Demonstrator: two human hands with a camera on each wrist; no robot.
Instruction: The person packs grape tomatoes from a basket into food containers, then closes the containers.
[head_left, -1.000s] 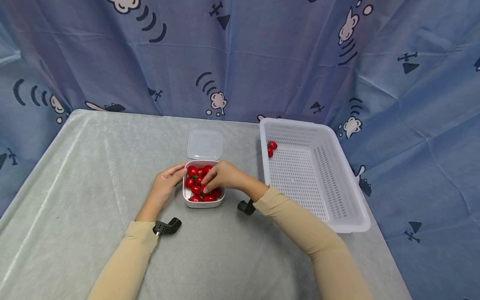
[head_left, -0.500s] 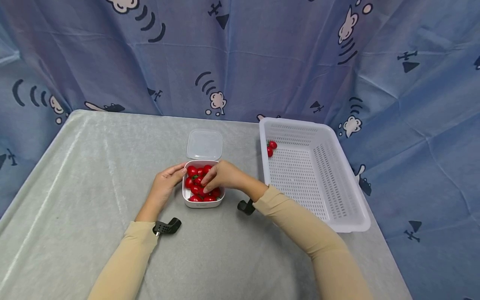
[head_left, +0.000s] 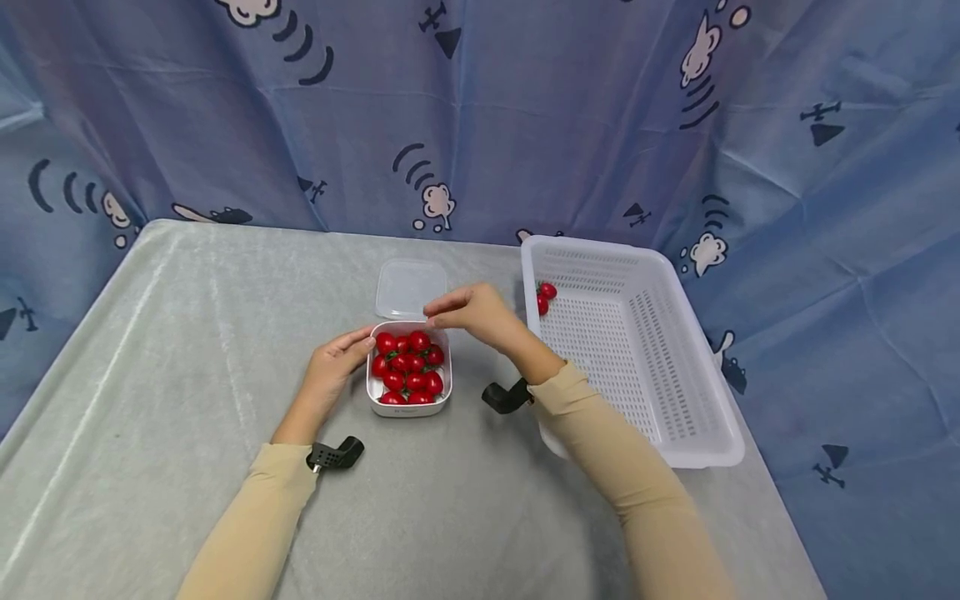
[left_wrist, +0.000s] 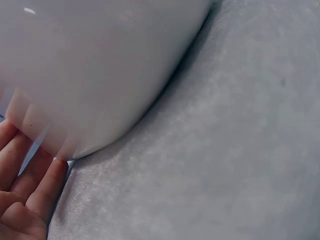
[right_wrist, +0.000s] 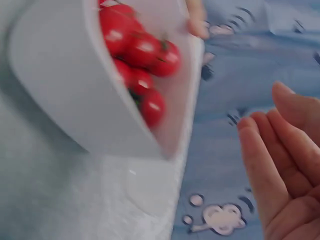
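Observation:
In the head view a white box (head_left: 407,410) holds several red cherry tomatoes (head_left: 415,362) with green stems. My left hand (head_left: 332,367) is at the box's left side; in the left wrist view its fairly straight fingertips (left_wrist: 60,164) touch the outer wall. My right hand (head_left: 476,312) hovers by the back right corner of the box, overlapping the edge of the clear lid (head_left: 405,287) behind it. Nothing is between its thumb and fingers, which the right wrist view shows apart. That view also shows the tomatoes (right_wrist: 145,50) up close, resting inside the box.
At the right stands a large white perforated basket (head_left: 615,333) with a few tomatoes (head_left: 547,291) at its left wall. A grey cloth (head_left: 187,350) covers the table. A blue patterned curtain (head_left: 487,125) hangs along the back and right.
My right hand has lifted from among the tomatoes and moved back and right, to the box's back corner. The tomatoes it covered now show. My left hand has stayed where it was.

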